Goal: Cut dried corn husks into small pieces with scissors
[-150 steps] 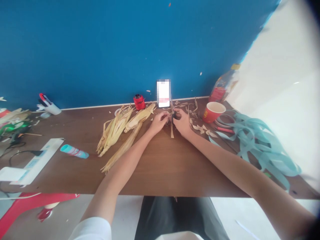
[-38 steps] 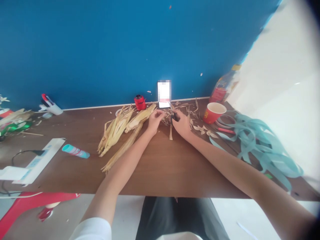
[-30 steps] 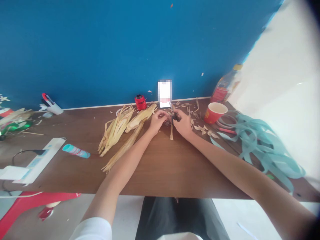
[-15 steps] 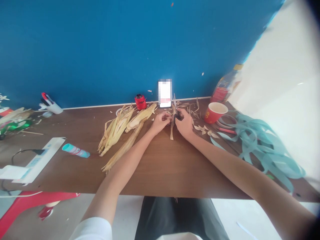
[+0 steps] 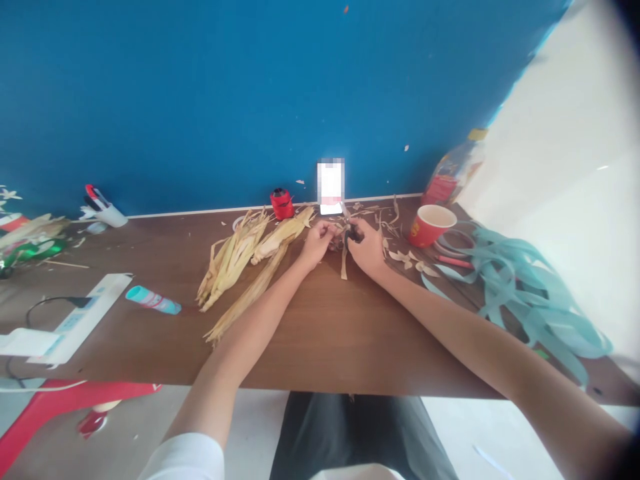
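Both my hands meet at the far middle of the brown table (image 5: 320, 333). My left hand (image 5: 316, 243) is closed in a pinch on a small piece of dried corn husk (image 5: 345, 261) whose strip hangs down between the hands. My right hand (image 5: 367, 249) is closed around small black-handled scissors (image 5: 351, 233), their blades at the husk piece. A pile of pale dried corn husks (image 5: 240, 260) lies just left of my left hand.
A red paper cup (image 5: 429, 225), husk scraps (image 5: 407, 260), tape rolls and a tangle of teal paper strips (image 5: 520, 293) lie right. A phone (image 5: 330, 185) and red spool (image 5: 281, 203) stand against the blue wall. Left: a teal glue tube (image 5: 153, 301), a power strip (image 5: 75, 320).
My hands stay at the same spot, shifting slightly as the scissors work at the husk piece. Nothing else on the table has moved.
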Demonstrator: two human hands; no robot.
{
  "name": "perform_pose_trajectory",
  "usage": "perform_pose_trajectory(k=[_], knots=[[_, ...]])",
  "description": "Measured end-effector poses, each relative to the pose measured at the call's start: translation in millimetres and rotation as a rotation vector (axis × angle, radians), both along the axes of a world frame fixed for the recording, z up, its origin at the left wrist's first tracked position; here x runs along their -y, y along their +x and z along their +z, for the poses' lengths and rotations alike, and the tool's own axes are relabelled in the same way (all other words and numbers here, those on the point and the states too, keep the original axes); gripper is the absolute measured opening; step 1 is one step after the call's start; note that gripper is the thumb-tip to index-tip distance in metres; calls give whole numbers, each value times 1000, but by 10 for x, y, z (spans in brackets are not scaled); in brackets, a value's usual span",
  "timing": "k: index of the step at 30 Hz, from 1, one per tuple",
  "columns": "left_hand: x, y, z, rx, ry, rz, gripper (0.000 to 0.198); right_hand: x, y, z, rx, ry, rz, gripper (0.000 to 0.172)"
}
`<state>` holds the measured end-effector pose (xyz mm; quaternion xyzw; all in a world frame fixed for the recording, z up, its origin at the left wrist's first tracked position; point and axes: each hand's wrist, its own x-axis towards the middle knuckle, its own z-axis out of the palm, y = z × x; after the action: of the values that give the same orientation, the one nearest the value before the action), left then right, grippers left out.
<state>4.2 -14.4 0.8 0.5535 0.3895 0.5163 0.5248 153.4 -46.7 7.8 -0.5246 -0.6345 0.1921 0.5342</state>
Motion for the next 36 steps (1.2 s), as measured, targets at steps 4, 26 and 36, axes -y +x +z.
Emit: perform_pose_trajectory(k=[4, 26, 36], knots=[[-23, -13, -12, 65, 1, 91, 29, -34, 8, -32, 21, -20, 29, 41], [-116, -84, 5, 382, -97, 228, 35, 19, -41, 11, 288, -112, 86, 28], [-81, -67, 12, 330, -69, 157, 35, 33, -38, 12, 342, -115, 104, 30]])
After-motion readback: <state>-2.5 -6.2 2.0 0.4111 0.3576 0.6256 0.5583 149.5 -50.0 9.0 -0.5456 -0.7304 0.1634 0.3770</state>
